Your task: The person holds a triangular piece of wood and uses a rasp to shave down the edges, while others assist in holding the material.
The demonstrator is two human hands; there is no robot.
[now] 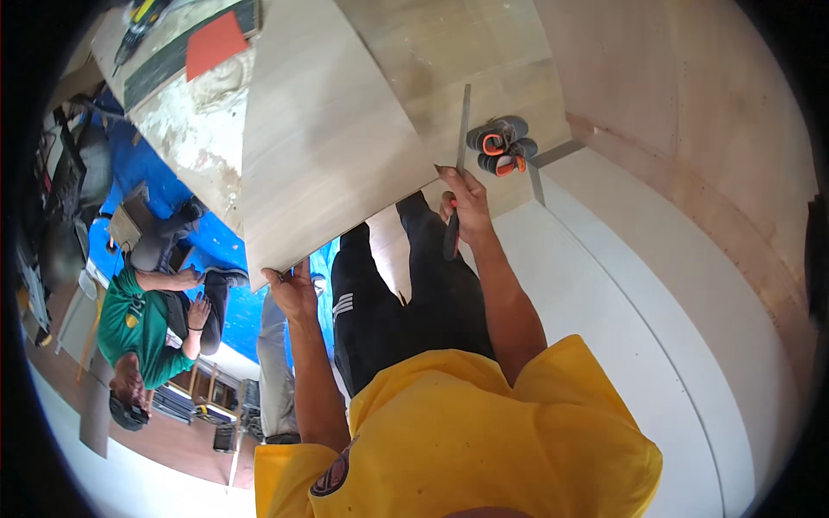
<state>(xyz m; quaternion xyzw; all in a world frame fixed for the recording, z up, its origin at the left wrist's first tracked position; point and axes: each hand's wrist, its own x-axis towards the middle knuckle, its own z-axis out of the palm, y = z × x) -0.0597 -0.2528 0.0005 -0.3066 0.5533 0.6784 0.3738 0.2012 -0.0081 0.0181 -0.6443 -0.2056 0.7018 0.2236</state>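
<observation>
A large pale plywood board [324, 121] stretches away in front of my body, its near edge slanting between my two hands. My left hand [292, 292] is closed on the board's near left corner, thumb on the upper face. In my right hand [467, 204], closed around its black and red handle, is a long flat metal file [464, 129]. The file points away from me, beside the board's right corner. Fingers of that hand are close to the corner; whether they touch it I cannot tell.
Dark shoes with orange linings [503, 145] lie beyond the file. A red sheet [216, 45] and a yellow-black power drill [138, 33] are on the stained worktop [190, 129] at far left. A person in a green shirt [134, 324] sits at left near a blue sheet [240, 298]. White panelling [622, 319] stands right.
</observation>
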